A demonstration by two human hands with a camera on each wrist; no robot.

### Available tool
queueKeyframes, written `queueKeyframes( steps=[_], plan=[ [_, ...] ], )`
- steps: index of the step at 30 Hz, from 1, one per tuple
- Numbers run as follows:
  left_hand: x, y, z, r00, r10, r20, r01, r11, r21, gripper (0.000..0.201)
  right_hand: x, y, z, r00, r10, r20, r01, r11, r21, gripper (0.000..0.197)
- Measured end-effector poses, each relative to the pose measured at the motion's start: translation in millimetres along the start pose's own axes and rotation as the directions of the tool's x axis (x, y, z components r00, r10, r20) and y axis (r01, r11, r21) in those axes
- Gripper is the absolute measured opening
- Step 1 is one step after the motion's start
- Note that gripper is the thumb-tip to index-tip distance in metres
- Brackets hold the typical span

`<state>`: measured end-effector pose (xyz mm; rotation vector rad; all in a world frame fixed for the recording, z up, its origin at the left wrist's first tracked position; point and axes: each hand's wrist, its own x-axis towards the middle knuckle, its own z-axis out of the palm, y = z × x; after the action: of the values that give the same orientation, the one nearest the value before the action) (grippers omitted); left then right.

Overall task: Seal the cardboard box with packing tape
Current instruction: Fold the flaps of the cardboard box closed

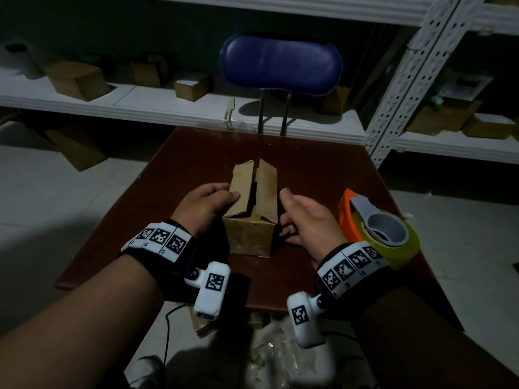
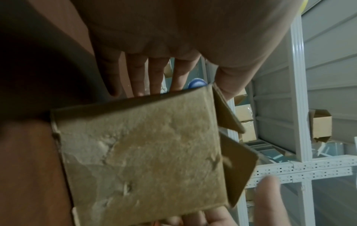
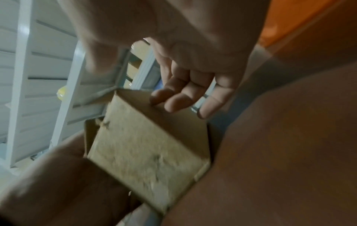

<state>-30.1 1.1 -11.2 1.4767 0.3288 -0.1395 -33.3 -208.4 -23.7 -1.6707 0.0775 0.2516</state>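
Storeroom with white metal shelving; work surface is a dark brown table (image 1: 323, 175) under dim light.

Nearest: both forearms with marker-patterned wristbands and wrist cameras.

Left hand (image 1: 205, 204): fingers straight, laid against the left side of the cardboard box (image 1: 251, 220), thumb resting on the left top flap. Holding nothing.

Right hand (image 1: 304, 217): relaxed, fingers loosely bent, just beside the box's right side; contact uncertain. Holding nothing.

Box: upright near the table's centre, between the hands. Top flaps (image 1: 254, 186) folded inward but raised, with a dark gap along the seam. No tape visible on top.

Tape dispenser (image 1: 376, 228): orange and grey with a yellowish roll, on the table right of the right hand, not in hand.

Beyond: blue chair (image 1: 280, 66); more boxes on the shelves.

Progress, judged: early. Flaps only part-closed; pressing flat, taping and cutting remain.
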Motion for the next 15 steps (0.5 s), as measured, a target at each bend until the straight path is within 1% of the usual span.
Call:
queueKeyframes(
  steps=[1, 2, 5, 8, 11, 13, 15],
  plan=[
    [0, 1, -1, 1.0, -0.003, -0.004, 0.003, 1.0, 0.012, 0.047, 0, -4, -2, 1.0, -0.002, -0.03, 0.003, 1.0, 0.026, 0.051],
    [0, 1, -2, 1.0, -0.007, -0.009, 0.007, 1.0, 0.027, 0.055, 1, -8, -6, 0.998, -0.003, -0.059, 0.005, 0.999, 0.044, 0.047],
    [-3, 2, -3, 1.0, -0.017, -0.015, 0.018, 1.0, 0.025, 0.065, 2, -18, -19, 0.988, -0.019, -0.156, 0.03, 0.997, 0.067, 0.048],
    [-5, 2, -4, 1.0, -0.023, -0.017, 0.023, 1.0, 0.021, 0.06, 4, -24, -34, 0.958, -0.056, -0.282, 0.062, 0.998, 0.015, 0.043],
    [-6, 3, -5, 0.999, -0.026, -0.028, 0.027, 0.999, 0.03, 0.053, 5, -24, -52, 0.906, -0.087, -0.414, 0.055, 0.994, -0.089, 0.043],
    [-7, 4, -5, 0.999, -0.028, -0.027, 0.029, 0.999, 0.044, 0.051, 4, -24, -63, 0.884, -0.102, -0.457, 0.04, 0.989, -0.143, 0.043],
    [-8, 5, -4, 0.999, -0.027, -0.026, 0.029, 0.999, 0.046, 0.052, -1, -25, -72, 0.881, -0.109, -0.459, 0.002, 0.974, -0.228, 0.033]
  ],
)
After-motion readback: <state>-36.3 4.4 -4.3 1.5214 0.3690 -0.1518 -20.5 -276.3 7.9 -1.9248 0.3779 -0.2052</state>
